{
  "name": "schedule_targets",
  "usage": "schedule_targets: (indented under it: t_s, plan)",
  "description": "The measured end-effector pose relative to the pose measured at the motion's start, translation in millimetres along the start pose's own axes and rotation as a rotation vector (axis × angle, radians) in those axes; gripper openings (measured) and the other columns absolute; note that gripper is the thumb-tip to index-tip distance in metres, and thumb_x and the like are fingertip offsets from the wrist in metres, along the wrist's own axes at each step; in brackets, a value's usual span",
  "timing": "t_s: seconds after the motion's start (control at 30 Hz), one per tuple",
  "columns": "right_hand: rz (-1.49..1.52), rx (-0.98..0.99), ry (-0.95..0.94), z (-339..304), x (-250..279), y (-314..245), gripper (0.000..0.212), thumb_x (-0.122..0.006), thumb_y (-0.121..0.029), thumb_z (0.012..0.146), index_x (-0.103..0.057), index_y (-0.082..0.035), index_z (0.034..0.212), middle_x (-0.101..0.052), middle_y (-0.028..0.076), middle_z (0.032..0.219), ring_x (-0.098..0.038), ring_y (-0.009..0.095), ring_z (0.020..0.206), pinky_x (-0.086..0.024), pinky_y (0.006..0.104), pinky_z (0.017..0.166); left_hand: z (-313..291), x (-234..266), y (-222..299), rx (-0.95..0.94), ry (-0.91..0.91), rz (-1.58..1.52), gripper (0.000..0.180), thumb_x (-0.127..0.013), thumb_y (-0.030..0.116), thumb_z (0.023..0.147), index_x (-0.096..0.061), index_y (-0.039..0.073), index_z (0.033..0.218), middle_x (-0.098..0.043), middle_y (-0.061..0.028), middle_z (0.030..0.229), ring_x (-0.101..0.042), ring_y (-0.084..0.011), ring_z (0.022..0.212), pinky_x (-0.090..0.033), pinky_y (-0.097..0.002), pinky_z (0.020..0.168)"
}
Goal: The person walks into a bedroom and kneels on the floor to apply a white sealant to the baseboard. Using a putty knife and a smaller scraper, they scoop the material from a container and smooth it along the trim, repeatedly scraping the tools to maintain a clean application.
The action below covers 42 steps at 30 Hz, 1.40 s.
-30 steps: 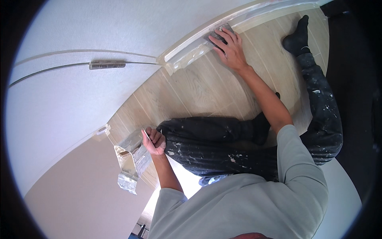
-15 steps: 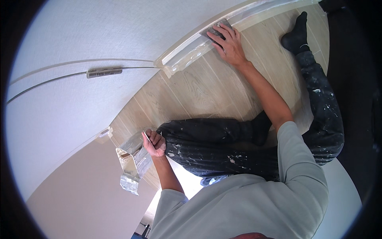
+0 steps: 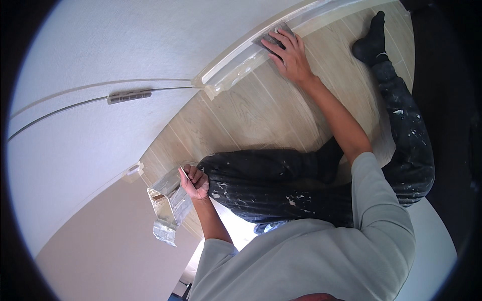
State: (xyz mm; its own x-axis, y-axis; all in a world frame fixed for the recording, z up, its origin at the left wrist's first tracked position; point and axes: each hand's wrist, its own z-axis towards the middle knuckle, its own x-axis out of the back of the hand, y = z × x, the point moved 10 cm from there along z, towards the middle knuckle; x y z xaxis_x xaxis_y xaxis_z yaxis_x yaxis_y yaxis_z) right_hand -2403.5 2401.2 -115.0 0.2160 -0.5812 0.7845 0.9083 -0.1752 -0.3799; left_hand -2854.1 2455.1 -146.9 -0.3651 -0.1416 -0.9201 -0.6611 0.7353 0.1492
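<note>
At the far side my right hand (image 3: 292,56) presses a dark grey, white-smudged rectangular plate (image 3: 271,42) against the pale strip (image 3: 228,64) at the wall's foot. Its fingers are fanned across the plate, with the thumb at the near edge. On the left, beside my bent knee, my left hand (image 3: 196,184) is closed with its fingers curled around a thin, flat, pale piece (image 3: 184,173); only a narrow edge shows. Just left of it stands an open container (image 3: 165,204) wrapped in clear plastic, with cream-coloured matter and a small brown piece inside.
Tape and plastic film (image 3: 221,86) run along the strip's floor side. A white wall panel (image 3: 100,50) with a metal handle or hinge (image 3: 129,96) rises at left. My paint-spotted legs (image 3: 261,165) lie across the wood-look floor (image 3: 246,110); a dark surface (image 3: 447,125) borders the right.
The view has shifted slightly, so the strip and panel sit a little lower and further left. Both hands keep nearly the same places and grips.
</note>
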Motion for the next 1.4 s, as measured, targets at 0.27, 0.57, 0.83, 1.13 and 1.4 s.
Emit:
schedule_targets:
  t_s: [0.27, 0.57, 0.83, 1.13, 1.4]
  plan:
    - [-0.017, 0.013, -0.010, 3, -8, 7, 0.043, -0.066, -0.022, 0.089, -0.061, -0.023, 0.132, -0.049, 0.004, 0.141, -0.039, 0.027, 0.135, -0.027, 0.0538, 0.112, -1, 2, 1, -0.004, 0.022, 0.006, 0.037, -0.044, 0.036, 0.105, -0.057, 0.003, 0.095, -0.056, -0.0059, 0.070, -0.053, -0.0100, 0.055, -0.037, -0.0179, 0.037]
    - [0.002, -0.015, -0.027, -12, -1, 10, 0.045, -0.068, -0.020, 0.087, -0.062, -0.023, 0.132, -0.052, 0.004, 0.140, -0.041, 0.028, 0.134, -0.027, 0.0529, 0.112, -1, 0, 0, -0.004, 0.015, 0.015, 0.036, -0.044, 0.036, 0.105, -0.057, 0.004, 0.095, -0.056, -0.0052, 0.070, -0.054, -0.0095, 0.055, -0.038, -0.0174, 0.037]
    - [-0.024, 0.016, -0.017, -3, -9, 7, 0.042, -0.065, -0.024, 0.090, -0.062, -0.023, 0.131, -0.049, 0.003, 0.140, -0.037, 0.026, 0.136, -0.026, 0.0555, 0.112, 1, -1, 0, -0.002, 0.019, 0.034, 0.037, -0.044, 0.036, 0.105, -0.058, 0.003, 0.096, -0.057, -0.0054, 0.071, -0.054, -0.0099, 0.056, -0.038, -0.0174, 0.038]
    - [0.000, -0.034, -0.004, -6, 11, 24, 0.041, -0.064, -0.022, 0.090, -0.062, -0.022, 0.131, -0.051, 0.005, 0.140, -0.040, 0.028, 0.135, -0.026, 0.0529, 0.112, 0, 1, 0, 0.003, 0.019, 0.032, 0.038, -0.044, 0.037, 0.105, -0.058, 0.003, 0.097, -0.057, -0.0055, 0.073, -0.054, -0.0102, 0.057, -0.039, -0.0180, 0.039]
    - [-0.015, -0.009, 0.029, 3, 9, 33, 0.042, -0.065, -0.021, 0.090, -0.061, -0.022, 0.132, -0.050, 0.005, 0.141, -0.040, 0.028, 0.135, -0.026, 0.0521, 0.113, 2, 1, 0, 0.013, 0.013, 0.037, 0.038, -0.044, 0.038, 0.105, -0.058, 0.003, 0.098, -0.056, -0.0049, 0.073, -0.052, -0.0094, 0.056, -0.039, -0.0177, 0.039]
